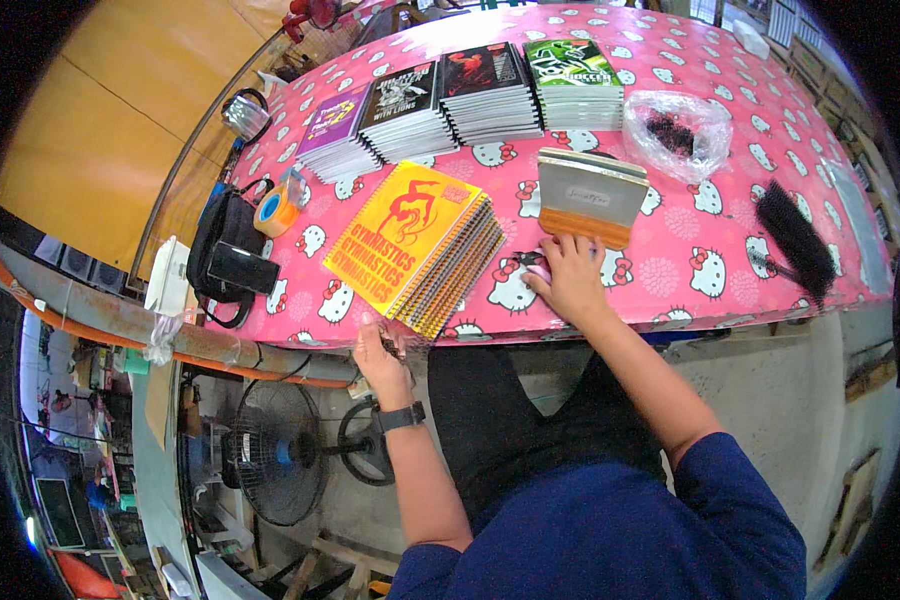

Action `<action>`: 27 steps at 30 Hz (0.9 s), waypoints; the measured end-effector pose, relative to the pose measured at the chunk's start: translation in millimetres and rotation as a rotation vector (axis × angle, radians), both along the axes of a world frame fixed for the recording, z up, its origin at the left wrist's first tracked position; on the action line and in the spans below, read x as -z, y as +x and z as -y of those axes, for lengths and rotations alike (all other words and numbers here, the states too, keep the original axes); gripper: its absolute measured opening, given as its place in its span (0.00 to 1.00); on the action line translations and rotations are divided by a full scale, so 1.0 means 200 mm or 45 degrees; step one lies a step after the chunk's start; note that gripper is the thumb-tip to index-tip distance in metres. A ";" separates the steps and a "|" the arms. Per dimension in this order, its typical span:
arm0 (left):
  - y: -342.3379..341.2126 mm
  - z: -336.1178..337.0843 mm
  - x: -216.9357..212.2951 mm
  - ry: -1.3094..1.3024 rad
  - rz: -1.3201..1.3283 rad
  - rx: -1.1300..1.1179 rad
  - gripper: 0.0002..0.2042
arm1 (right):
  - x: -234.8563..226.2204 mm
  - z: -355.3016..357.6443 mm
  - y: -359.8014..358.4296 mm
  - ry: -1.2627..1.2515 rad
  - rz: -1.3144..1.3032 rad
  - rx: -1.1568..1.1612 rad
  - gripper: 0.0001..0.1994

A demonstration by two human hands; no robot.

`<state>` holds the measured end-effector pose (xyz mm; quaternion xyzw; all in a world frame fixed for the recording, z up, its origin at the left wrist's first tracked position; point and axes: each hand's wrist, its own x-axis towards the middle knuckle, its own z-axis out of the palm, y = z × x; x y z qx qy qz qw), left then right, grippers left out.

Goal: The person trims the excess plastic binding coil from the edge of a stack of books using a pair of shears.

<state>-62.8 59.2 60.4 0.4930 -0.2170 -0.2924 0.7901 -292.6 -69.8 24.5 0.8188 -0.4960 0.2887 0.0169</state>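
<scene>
A stack of yellow spiral-bound notebooks (416, 247) with red lettering lies near the table's front edge. My left hand (381, 358) is at the table edge under the stack's near corner, fingers curled on something small that I cannot make out. My right hand (570, 277) rests palm down on the pink patterned tablecloth (690, 250), over a small pink object, just in front of a propped-up pad with a grey cover and a brown lower band (590, 196). A dark watch is on my left wrist.
Four stacks of printed notebooks (460, 100) line the table's far side. A clear bag with dark pieces (676, 130) and a black brush-like bundle (796, 238) lie right. An orange tape roll (278, 210) and black bag (225, 255) sit left. A floor fan (278, 450) stands below.
</scene>
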 end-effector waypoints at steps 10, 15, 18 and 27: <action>0.04 -0.05 0.01 0.177 0.421 -0.135 0.15 | -0.25 -0.13 0.54 -0.265 0.172 -0.892 0.24; 0.05 -0.12 -0.16 -0.014 0.296 -0.294 0.15 | -0.21 -0.09 0.51 -0.374 0.177 -0.784 0.19; -0.02 -0.15 -0.24 0.056 0.522 -0.428 0.16 | -0.26 -0.18 0.49 -0.201 0.315 -0.825 0.23; -0.67 0.15 -0.16 0.006 1.542 0.247 0.04 | -0.15 -0.38 0.09 2.124 2.701 -0.708 0.24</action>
